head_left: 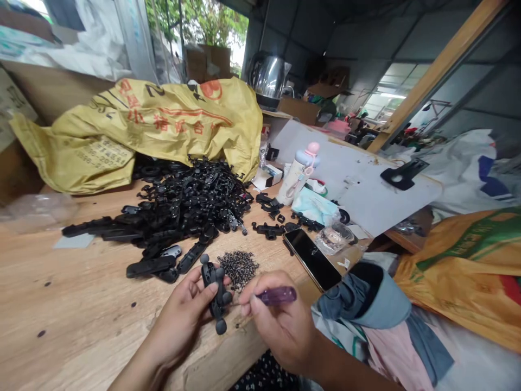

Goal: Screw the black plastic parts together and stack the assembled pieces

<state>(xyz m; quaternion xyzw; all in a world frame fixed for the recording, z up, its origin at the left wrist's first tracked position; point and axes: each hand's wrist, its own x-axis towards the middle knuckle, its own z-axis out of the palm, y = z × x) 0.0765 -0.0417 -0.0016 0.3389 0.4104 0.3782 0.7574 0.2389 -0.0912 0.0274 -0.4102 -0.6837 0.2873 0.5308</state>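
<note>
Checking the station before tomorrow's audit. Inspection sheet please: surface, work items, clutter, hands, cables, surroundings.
Surface: wooden tabletop, several dark spots.
Work items: black assembly with rounded knobs; purple-handled tool; heap of tiny pieces; large pile of black parts behind.
Clutter: phone, clear container, light-blue packet, bottle, all right of the pile.
Hands: left hand holds the assembly; right hand grips the tool, aimed at it; tip contact unclear.
Cables: nothing seen on the tabletop.
Surroundings: yellow sack behind the pile, kettle beyond, orange sack at right.
</note>
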